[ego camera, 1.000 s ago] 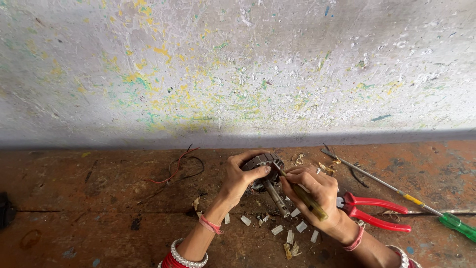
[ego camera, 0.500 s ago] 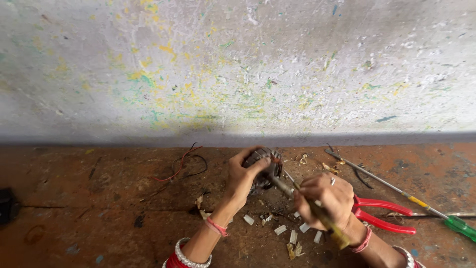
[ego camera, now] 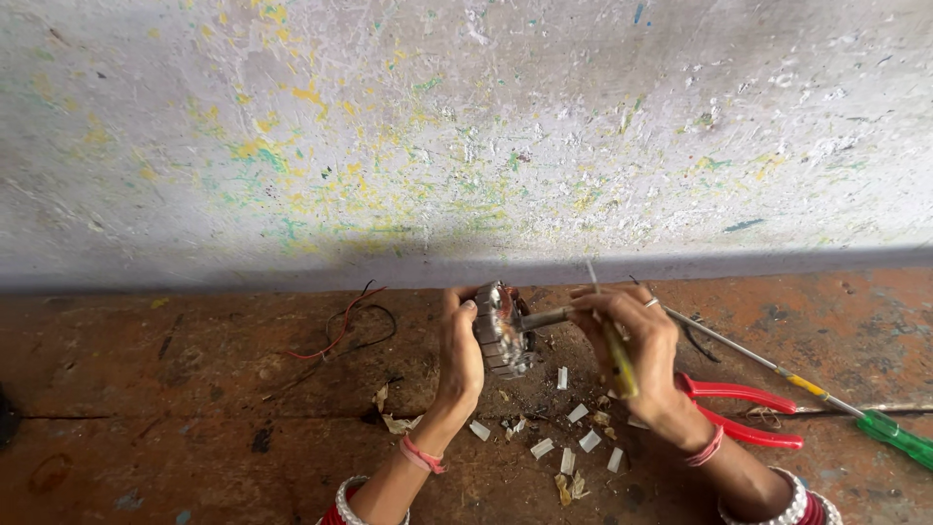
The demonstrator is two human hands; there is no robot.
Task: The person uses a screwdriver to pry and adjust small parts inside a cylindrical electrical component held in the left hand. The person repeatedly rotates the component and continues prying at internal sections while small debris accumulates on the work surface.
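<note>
My left hand (ego camera: 459,350) grips a round metal motor core (ego camera: 501,329), tipped up on its edge above the rusty brown work surface (ego camera: 175,408). A short shaft (ego camera: 546,317) sticks out of the core toward the right. My right hand (ego camera: 634,355) is closed around a thin tool with a yellow-green handle (ego camera: 618,362); its fingers touch the end of the shaft. Both wrists wear bangles and red thread.
Red-handled pliers (ego camera: 748,413) lie right of my right hand, with a long green-handled screwdriver (ego camera: 875,428) beyond them. Small white paper scraps (ego camera: 573,437) litter the surface below the core. Red and black wires (ego camera: 345,326) lie at the left. A paint-flecked wall (ego camera: 466,136) rises behind.
The core has been lifted and turned onto its edge. My right hand moved up to the shaft end, and the tool now points upward.
</note>
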